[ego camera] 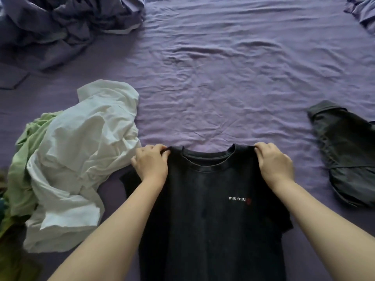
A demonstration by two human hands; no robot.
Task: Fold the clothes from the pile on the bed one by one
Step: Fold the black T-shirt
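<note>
We see a black T-shirt (207, 209), small white chest lettering, front up on the purple bedsheet (223, 78). Left hand (151, 162) and right hand (275, 162) each pinch a shoulder beside the collar. Open sheet beyond; white garment (81, 151) left, dark folded garment (345, 153) right.

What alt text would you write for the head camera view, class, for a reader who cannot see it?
Two hands, left hand and right hand, pinch the shoulders of a black T-shirt on a purple bed sheet. A pile of white and green clothes lies left, a dark garment right.
</note>
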